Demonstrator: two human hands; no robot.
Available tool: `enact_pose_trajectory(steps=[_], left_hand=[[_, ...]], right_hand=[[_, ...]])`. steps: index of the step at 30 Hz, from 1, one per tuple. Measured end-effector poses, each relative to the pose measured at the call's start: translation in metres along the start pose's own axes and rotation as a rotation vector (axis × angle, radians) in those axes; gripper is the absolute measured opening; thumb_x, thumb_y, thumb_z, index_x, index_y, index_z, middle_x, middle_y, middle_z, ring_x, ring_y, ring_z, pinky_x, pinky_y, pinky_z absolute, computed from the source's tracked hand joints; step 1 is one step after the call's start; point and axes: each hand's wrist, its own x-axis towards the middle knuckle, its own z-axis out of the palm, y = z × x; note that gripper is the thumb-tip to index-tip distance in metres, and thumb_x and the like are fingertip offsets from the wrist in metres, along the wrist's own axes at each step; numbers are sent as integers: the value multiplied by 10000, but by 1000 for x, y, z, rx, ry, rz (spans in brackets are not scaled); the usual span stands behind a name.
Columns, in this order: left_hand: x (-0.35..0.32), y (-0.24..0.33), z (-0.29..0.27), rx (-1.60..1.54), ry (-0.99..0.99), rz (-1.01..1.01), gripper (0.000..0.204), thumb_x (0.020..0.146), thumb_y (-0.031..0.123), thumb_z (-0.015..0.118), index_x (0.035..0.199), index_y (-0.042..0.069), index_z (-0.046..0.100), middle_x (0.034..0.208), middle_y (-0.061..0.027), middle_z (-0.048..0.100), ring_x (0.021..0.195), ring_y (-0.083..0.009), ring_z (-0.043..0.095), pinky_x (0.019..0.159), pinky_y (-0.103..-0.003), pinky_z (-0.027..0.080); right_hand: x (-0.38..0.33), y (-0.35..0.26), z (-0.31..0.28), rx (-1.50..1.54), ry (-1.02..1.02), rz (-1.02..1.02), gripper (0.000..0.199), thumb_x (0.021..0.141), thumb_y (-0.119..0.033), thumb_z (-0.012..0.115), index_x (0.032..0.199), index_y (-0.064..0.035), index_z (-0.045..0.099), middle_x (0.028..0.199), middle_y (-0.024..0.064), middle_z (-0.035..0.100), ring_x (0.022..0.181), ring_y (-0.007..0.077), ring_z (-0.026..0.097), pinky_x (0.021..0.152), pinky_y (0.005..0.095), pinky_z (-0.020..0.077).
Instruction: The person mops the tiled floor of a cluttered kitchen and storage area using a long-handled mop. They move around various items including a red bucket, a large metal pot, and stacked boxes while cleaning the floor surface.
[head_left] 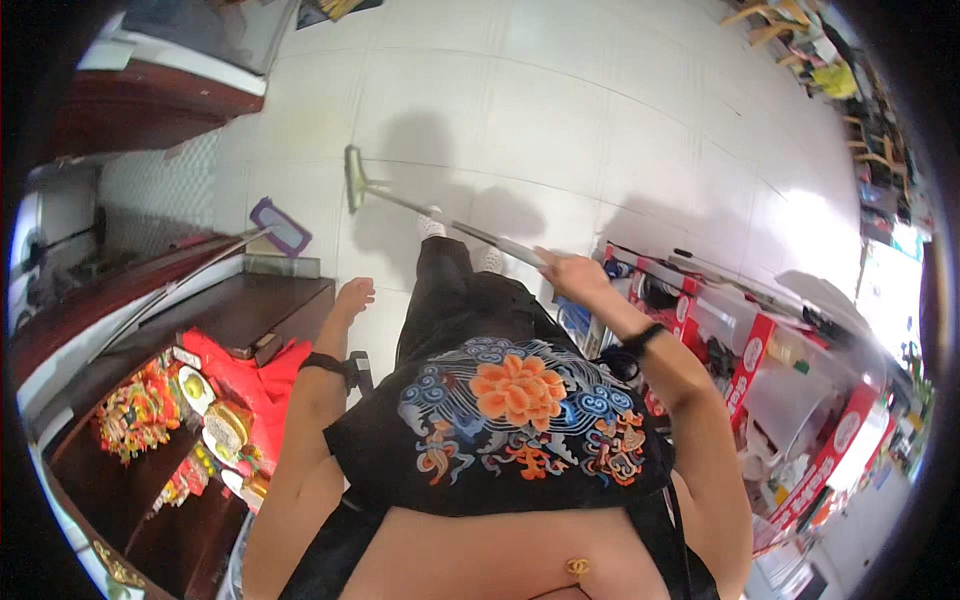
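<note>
My right hand (pixel 580 278) is closed round the grey grip of a long-handled floor cleaner (pixel 465 231). Its thin pole slants away to the left and ends in a narrow, pale green T-shaped head (pixel 355 180) by the white tiled floor (pixel 560 120). Whether that head is a brush or a squeegee blade I cannot tell. Hanging at my left side, my left hand (pixel 356 297) holds nothing, its fingers loosely bent and apart. It is near the corner of a dark wooden cabinet (pixel 225 305).
A purple-edged flat mop (pixel 280 228) with a metal pole lies against the cabinet on the left. Red cloth (pixel 262 385) and plates of food (pixel 228 425) sit on the wood. Red-and-white boxes (pixel 752 350) crowd my right. Wooden stool legs (pixel 775 20) stand far right.
</note>
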Motion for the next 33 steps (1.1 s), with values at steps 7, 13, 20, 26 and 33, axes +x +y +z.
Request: enact_pose_trajectory(steps=[7,13,20,26,33], left_hand=[[-11,-3,-70,-12,37,-83,410,882,355,518,1202,99,523,1064,-82,606,903,-203,579,761,-370,431],[30,14,-103,-60,116,-47,278,839,254,553,1058,88,594,853,-18,611,692,-105,579,509,-224,397],[86,94,-119,-34,63,-8,310,848,267,556,1082,66,585,837,-31,618,671,-102,583,495,-221,394],[124,137,-121,-61,4,71,339,855,280,563,1123,72,568,851,-40,633,678,-114,604,492,-223,398],[132,124,-119,-52,-17,-40,340,865,315,568,1124,95,564,923,-70,637,744,-146,620,489,-264,417]], right_hand=[[132,-39,7,-99,-50,-76,444,912,-390,416,1339,-270,398,948,156,645,873,332,624,744,449,497],[27,80,12,60,-93,299,482,874,-400,449,1333,-258,407,1018,202,618,931,368,596,791,448,466],[-120,150,-11,16,86,600,445,866,-406,456,1269,-220,490,971,208,630,922,395,597,796,477,465],[-117,104,-70,-55,124,789,443,866,-427,453,1243,-203,513,967,231,621,915,421,586,799,503,464],[-56,62,-118,79,78,531,471,865,-433,480,1297,-250,444,885,221,631,851,415,600,734,505,473]])
